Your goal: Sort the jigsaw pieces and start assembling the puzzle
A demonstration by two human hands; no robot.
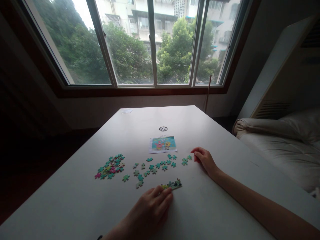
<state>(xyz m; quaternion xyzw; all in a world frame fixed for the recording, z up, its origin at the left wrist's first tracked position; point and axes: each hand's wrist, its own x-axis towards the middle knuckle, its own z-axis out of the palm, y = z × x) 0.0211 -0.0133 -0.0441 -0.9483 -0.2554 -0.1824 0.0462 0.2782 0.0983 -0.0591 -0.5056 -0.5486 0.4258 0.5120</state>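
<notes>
My left hand (152, 208) lies near the table's front edge, fingers stretched flat, fingertips touching the left end of a short joined strip of puzzle pieces (173, 184). My right hand (203, 158) rests on the table further right, fingers curled under, beside a few loose teal pieces (185, 161). Several loose teal puzzle pieces (155, 165) are scattered between the hands. A heap of teal, pink and yellow pieces (110, 166) lies to the left. A small cartoon reference picture (163, 144) lies behind the pieces.
The white table (75, 200) reaches back toward a wide window (150, 43). A round cable hole (163, 128) sits behind the picture. A bed with pale bedding (280, 140) stands close on the right. A thin stick (208, 93) leans by the far right corner.
</notes>
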